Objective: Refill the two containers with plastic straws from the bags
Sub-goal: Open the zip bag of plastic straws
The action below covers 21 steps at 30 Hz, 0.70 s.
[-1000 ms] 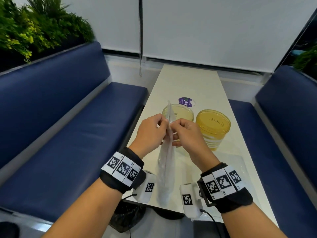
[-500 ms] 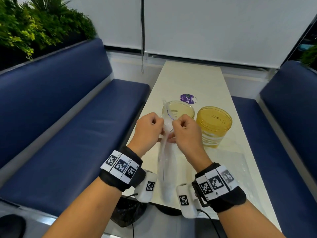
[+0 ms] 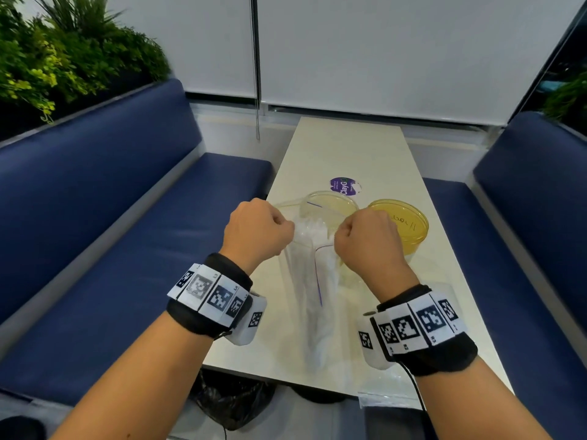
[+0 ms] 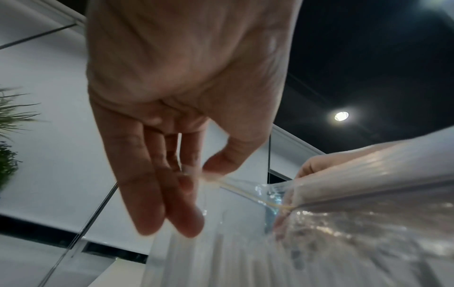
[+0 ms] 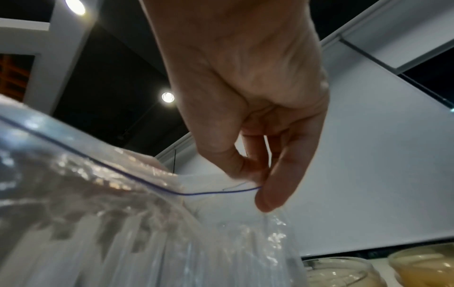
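Both hands pinch the lips of the bag [image 3: 313, 290] at 6 o'clock: left hand [image 3: 257, 231] on one side, right hand [image 3: 368, 239] on the other. It is open, with every straw [image 3: 313, 231] inside. Both cups [image 3: 332, 206] wait at 12 o'clock beside a sticker [image 3: 344, 186]; nothing blocks them.

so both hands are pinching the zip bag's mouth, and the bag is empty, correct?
Not quite. Left hand and right hand each pinch one side of the bag mouth, but the bag is not empty: the head view shows clear straws bundled inside it.
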Each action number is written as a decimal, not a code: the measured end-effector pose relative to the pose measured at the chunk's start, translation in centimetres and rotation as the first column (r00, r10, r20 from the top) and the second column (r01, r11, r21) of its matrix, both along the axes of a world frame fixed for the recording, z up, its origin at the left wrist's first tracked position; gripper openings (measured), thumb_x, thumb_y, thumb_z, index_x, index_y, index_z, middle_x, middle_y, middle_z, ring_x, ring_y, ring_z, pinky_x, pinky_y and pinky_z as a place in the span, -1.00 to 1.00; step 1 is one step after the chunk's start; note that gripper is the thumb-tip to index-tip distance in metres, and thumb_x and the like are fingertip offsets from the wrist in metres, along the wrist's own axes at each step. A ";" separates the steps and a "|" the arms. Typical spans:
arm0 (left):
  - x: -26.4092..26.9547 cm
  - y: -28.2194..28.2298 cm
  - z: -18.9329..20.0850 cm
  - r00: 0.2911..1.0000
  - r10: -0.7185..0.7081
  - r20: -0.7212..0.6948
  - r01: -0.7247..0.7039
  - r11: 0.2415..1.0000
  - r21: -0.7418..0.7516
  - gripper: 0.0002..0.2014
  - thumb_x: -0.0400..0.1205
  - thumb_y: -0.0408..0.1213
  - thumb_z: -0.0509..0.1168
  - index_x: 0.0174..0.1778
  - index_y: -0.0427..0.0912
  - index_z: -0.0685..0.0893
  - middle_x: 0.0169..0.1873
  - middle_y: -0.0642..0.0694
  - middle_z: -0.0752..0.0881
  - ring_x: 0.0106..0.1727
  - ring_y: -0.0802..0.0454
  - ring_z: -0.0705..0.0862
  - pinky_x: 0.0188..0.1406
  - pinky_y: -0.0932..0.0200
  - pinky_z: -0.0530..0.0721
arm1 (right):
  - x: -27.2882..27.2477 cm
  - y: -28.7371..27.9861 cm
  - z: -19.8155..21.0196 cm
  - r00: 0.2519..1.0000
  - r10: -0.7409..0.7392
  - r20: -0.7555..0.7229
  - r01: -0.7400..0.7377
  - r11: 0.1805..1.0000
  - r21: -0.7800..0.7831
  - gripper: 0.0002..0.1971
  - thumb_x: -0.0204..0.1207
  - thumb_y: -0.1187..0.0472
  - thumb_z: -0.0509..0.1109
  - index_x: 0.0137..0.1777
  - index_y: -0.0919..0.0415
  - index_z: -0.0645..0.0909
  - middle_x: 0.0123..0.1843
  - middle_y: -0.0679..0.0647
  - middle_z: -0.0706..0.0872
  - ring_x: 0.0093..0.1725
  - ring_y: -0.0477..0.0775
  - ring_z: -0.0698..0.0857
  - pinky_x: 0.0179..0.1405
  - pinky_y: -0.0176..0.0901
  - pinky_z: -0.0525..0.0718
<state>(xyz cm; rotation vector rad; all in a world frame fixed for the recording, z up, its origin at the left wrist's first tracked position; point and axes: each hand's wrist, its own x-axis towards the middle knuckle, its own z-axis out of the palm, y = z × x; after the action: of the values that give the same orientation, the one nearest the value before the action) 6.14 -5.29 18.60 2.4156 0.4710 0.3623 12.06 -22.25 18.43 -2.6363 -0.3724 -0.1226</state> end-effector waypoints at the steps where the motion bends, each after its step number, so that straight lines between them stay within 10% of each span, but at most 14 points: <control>1: 0.2 0.0 0.1 0.999 0.041 0.003 -0.041 0.999 0.012 -0.65 0.52 -0.13 0.30 -0.58 -0.18 0.66 -0.63 -0.05 0.69 -0.39 -0.10 0.79 -0.44 0.20 0.64 | 0.1 0.1 0.1 1.000 -0.028 -0.001 0.028 0.999 -0.029 -0.68 0.50 0.14 0.37 -0.46 0.22 0.50 -0.49 0.07 0.46 -0.42 0.17 0.50 -0.49 -0.20 0.44; 4: 0.3 0.2 0.6 0.997 0.065 -0.047 -0.061 0.995 0.083 -0.74 0.47 0.10 0.50 -0.33 -0.02 0.83 -0.52 0.09 0.72 -0.25 0.07 0.74 -0.38 0.22 0.57 | 0.7 -0.1 0.9 0.998 -0.064 0.017 0.065 0.984 -0.164 -0.62 0.41 -0.21 0.54 -0.27 0.13 0.66 -0.28 0.05 0.69 -0.17 0.18 0.73 -0.29 -0.11 0.67; 10: 0.0 2.5 2.3 0.964 -0.142 -0.225 0.160 0.985 0.065 -0.63 0.55 -0.47 0.33 0.09 0.09 0.82 -0.17 0.14 0.69 -0.23 0.07 0.67 -0.14 0.05 0.82 | 2.3 -2.0 1.8 0.998 0.007 -0.060 -0.023 0.963 -0.269 -0.54 0.44 0.40 0.46 0.28 -0.04 0.76 0.23 0.05 0.72 0.17 0.17 0.72 0.05 -0.03 0.73; 17: 0.2 2.8 1.5 0.991 0.037 -0.130 -0.020 0.991 0.131 -0.77 0.51 -0.05 0.42 -0.30 -0.16 0.76 -0.39 0.07 0.64 -0.30 -0.04 0.67 -0.36 0.17 0.62 | 2.3 -3.6 1.6 0.982 0.109 -0.156 -0.158 0.922 -0.353 -0.50 0.50 0.40 0.44 0.28 -0.21 0.72 -0.09 -0.09 0.56 -0.16 0.01 0.61 -0.20 -0.15 0.63; 21: -0.3 3.2 1.2 0.961 -0.084 -0.263 0.132 0.976 0.171 -0.49 0.44 -0.18 0.50 0.35 0.07 0.69 0.05 0.19 0.66 0.02 0.04 0.61 -0.03 0.10 0.63 | 2.5 -3.9 1.5 0.979 0.113 -0.169 -0.166 0.926 -0.339 -0.46 0.46 0.39 0.49 0.33 -0.21 0.69 -0.01 -0.05 0.57 -0.09 0.04 0.65 -0.20 -0.15 0.65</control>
<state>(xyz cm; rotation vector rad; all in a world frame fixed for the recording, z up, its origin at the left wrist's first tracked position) 5.82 -2.10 19.76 2.6742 0.4282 0.0482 14.60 -26.16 19.88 -2.9333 -0.5768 0.2039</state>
